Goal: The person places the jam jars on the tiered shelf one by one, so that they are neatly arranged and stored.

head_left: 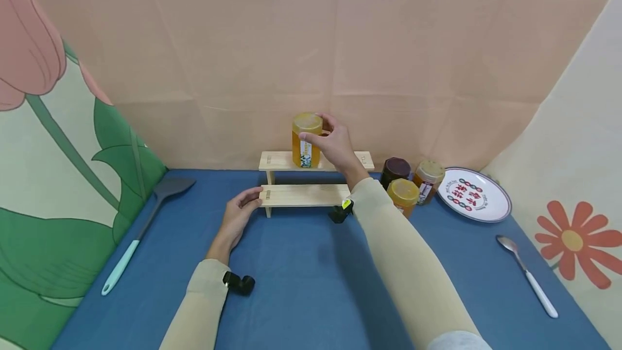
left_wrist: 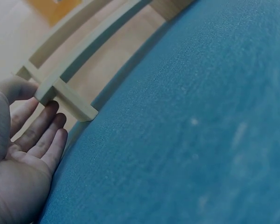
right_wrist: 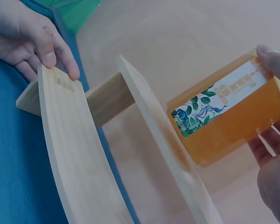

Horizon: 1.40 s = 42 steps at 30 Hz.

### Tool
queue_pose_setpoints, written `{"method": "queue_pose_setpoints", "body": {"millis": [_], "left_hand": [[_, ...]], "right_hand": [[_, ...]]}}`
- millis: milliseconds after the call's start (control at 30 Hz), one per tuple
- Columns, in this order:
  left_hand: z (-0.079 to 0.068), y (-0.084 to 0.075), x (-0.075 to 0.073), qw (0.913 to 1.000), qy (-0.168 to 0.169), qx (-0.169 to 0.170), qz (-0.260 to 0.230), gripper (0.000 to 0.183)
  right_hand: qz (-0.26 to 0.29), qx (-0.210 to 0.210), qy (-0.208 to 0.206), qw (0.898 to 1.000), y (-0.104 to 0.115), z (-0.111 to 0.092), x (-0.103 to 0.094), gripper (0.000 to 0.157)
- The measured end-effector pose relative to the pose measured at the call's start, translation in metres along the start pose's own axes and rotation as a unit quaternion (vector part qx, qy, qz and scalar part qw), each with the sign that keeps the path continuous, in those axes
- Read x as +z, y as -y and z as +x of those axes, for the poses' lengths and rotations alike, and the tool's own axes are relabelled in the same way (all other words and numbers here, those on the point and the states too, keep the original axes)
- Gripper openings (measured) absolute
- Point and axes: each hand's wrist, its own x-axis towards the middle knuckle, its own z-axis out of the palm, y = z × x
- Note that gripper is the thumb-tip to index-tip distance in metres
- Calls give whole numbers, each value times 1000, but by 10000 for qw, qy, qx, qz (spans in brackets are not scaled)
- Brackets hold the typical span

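Note:
My right hand (head_left: 338,147) grips a honey jar (head_left: 298,147) with a yellow lid, thumb and fingers round its upper part. The jar is at the upper step of a two-step wooden shelf (head_left: 277,161); whether its base rests fully on the board I cannot tell. In the right wrist view the amber honey jar (right_wrist: 214,116) shows a white label with green leaves. My left hand (head_left: 237,219) pinches the left end of the lower step. Seen from the left wrist, the thumb lies at the board's end (left_wrist: 47,91) and the fingers reach beneath it.
Right of the shelf stand a dark-lidded jar (head_left: 396,170), a yellow-lidded jar (head_left: 403,192) and another jar (head_left: 430,177). Beyond them are a white plate (head_left: 491,204) and a spoon (head_left: 529,280). A spatula (head_left: 146,226) lies on the blue cloth at left. A wall closes the back.

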Motion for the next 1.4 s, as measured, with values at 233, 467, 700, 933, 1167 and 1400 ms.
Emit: {"method": "queue_pose_setpoints", "body": {"millis": [233, 467, 700, 933, 1167, 1400], "left_hand": [[1, -1, -1, 9999, -8, 116, 48, 40], [1, 1, 4, 9999, 5, 66, 76, 39], [2, -1, 5, 9999, 39, 133, 21, 39], [2, 1, 7, 10000, 1, 48, 71, 38], [4, 1, 7, 9998, 70, 142, 89, 40], [3, 0, 6, 9999, 94, 101, 37, 40]], "right_hand": [[-28, 140, -166, 9998, -3, 5, 10, 64], [-3, 273, -105, 9996, -9, 5, 12, 65], [89, 223, -170, 9996, -11, 6, 12, 64], [203, 319, -80, 9993, -13, 5, 11, 67], [112, 225, 42, 9997, -17, 1, 1, 68], [54, 21, -22, 10000, -21, -15, -28, 71]]}}
